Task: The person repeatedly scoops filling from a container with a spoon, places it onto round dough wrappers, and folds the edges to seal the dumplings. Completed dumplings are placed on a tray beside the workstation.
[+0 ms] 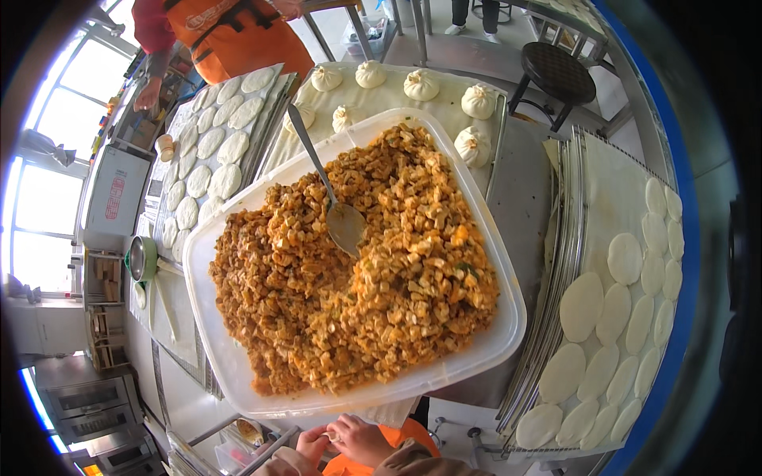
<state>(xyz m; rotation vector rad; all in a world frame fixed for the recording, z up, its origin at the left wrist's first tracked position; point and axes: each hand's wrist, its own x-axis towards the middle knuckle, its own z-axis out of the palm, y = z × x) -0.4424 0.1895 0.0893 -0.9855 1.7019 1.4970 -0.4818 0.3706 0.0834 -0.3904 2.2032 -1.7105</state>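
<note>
Low in the picture, my left hand [312, 443] and my right hand [356, 439] meet close to my orange apron. Both have their fingers on a small piece of pale dough [332, 436], mostly covered by the fingers. Just beyond them is a large translucent plastic tub [512, 321] of chopped orange-brown filling [405, 297]. A metal spoon [345, 229] rests in the filling, its handle leaning over the far rim. Behind the tub, several pleated buns [421, 84] sit on a lined tray [393, 95].
Flat dough rounds [580, 306] cover stacked trays at right; more rounds [226, 180] lie on trays at left. A green-rimmed metal bowl [143, 259] stands far left. Another person in an orange apron [238, 41] is behind the left trays. A black stool [558, 74] stands back right.
</note>
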